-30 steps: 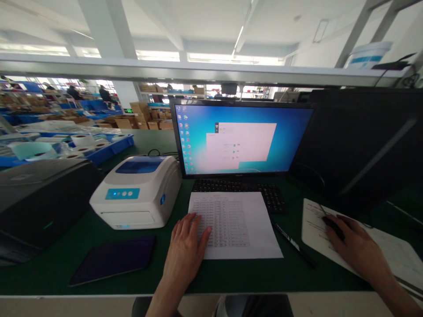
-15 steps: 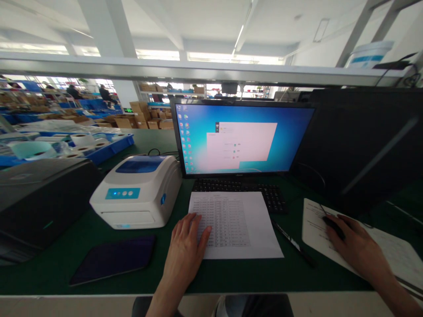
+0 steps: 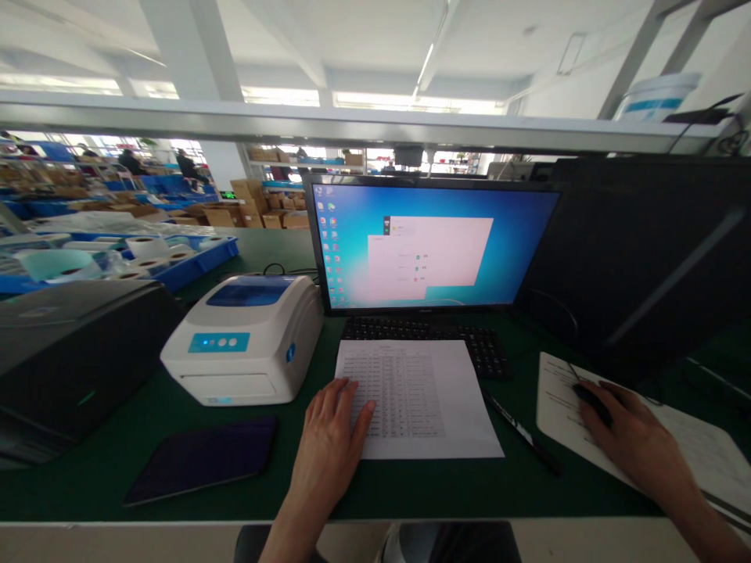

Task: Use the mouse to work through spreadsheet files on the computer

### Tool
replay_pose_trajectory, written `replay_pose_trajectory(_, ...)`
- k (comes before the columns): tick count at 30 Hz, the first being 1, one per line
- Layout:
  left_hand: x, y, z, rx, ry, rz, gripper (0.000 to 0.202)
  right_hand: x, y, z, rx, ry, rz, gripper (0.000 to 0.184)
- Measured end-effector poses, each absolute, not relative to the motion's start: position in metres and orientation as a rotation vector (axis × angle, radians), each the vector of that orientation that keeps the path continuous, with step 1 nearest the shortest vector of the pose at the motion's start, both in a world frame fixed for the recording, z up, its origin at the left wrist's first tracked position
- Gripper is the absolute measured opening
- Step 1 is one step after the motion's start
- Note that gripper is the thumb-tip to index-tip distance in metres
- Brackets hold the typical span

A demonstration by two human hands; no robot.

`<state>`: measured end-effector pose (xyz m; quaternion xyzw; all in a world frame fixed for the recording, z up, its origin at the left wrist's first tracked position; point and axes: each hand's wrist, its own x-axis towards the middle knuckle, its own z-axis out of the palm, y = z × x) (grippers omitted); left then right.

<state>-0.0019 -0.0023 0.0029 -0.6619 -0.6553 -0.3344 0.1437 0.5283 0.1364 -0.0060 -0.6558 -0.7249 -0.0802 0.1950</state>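
White printed paper sheet [image 3: 422, 395], light and limp, likely best pinched at its 6 o'clock edge: left hand [image 3: 329, 446] rests flat on it; right hand [image 3: 630, 438] cups a black mouse [image 3: 588, 396].

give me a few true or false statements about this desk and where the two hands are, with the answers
1. The left hand lies flat on the printed sheet. True.
2. The right hand holds the pen. False: it covers a dark mouse, and the pen lies untouched on the green mat between the two papers.
3. The monitor is switched off. False: it shows a blue desktop with a pale window open.
4. The white label printer stands left of the monitor. True.
5. The dark tablet lies on top of the keyboard. False: it lies on the mat in front of the printer, and the printed sheet overlaps the keyboard.
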Motion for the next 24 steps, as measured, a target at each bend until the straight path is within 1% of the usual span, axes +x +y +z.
replay_pose_trajectory(8, -0.0014, -0.0014, 0.0010, -1.893, -1.901, -1.008, 0.040, 0.5299, 0.1378, -0.0078, -1.835, -2.028, -0.247, 0.082)
replay_pose_trajectory(20, -0.0012, -0.0010, 0.0023, -1.901, -1.891, -0.992, 0.041, 0.5269, 0.1366, -0.0025, -1.878, -2.009, -0.154, 0.088)
replay_pose_trajectory(24, -0.0017, -0.0009, 0.0018, -1.900, -1.895, -1.003, 0.040, 0.5264, 0.1365, -0.0032, -1.881, -2.010, -0.175, 0.088)
